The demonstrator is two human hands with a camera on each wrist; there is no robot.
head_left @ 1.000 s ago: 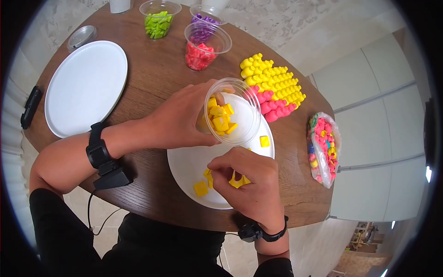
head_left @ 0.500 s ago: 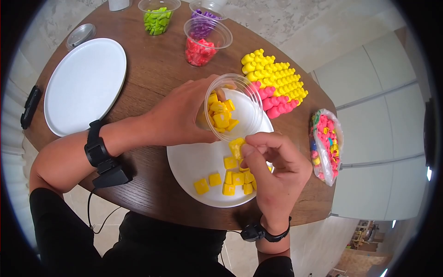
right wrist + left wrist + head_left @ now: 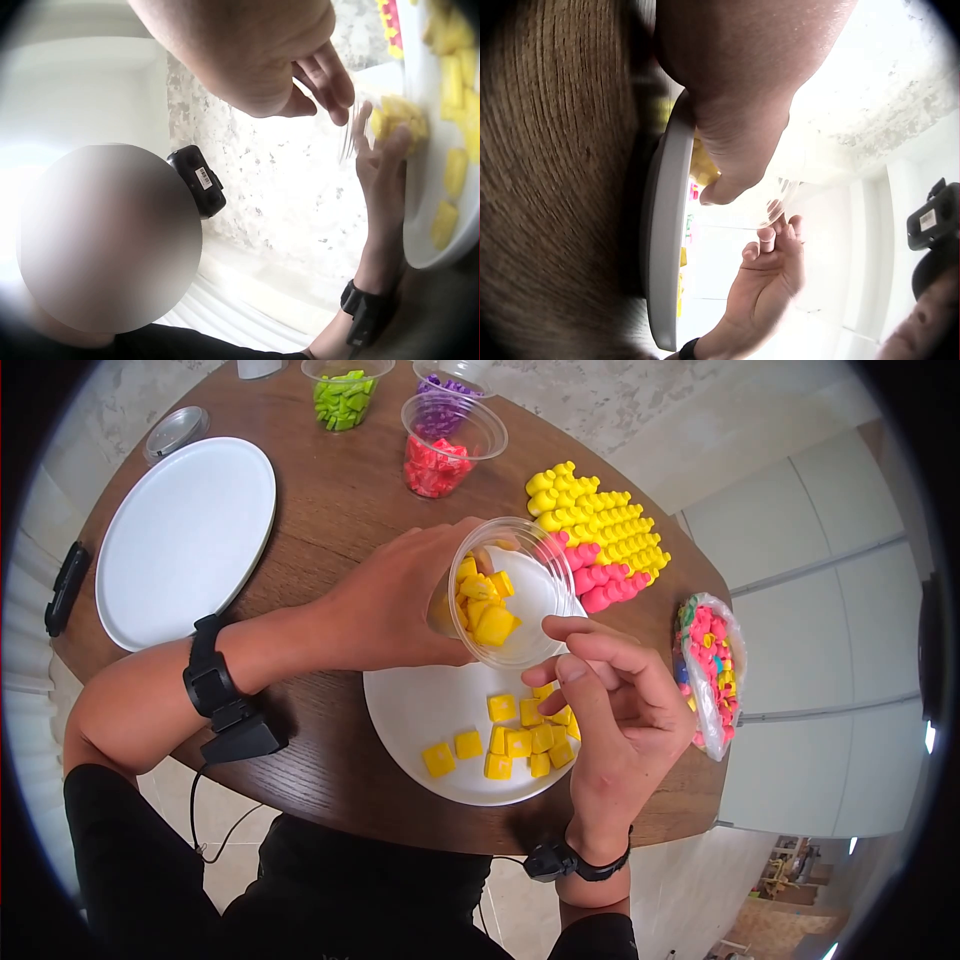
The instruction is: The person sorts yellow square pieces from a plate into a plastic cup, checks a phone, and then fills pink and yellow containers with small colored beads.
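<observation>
My left hand [image 3: 400, 605] grips a clear plastic cup [image 3: 535, 645], tilted over the white plate [image 3: 410, 710], its mouth facing up toward the head view. Yellow square pieces [image 3: 480, 600] lie inside the cup. At the cup's lower right rim is my right hand [image 3: 630, 730], fingers loosely bent, with nothing visible between them. Several yellow squares [image 3: 518, 743] lie on the plate below. In the left wrist view the right hand [image 3: 765, 285] is beside the cup rim; the right wrist view shows the left hand [image 3: 386, 165] round the cup.
Another white plate [image 3: 185, 545] lies at the left. Cups of green [image 3: 343, 400], red [image 3: 436, 465] and purple pieces [image 3: 440, 410] stand at the back. Rows of yellow and pink bottle-shaped pieces [image 3: 600, 525] stand back right, with a plastic bag of coloured pieces [image 3: 712, 670] at the right edge.
My right hand rose from the plate with a yellow square, moved to the cup and let it go; that square now lies among those in the cup. The left hand has stayed nearly still.
</observation>
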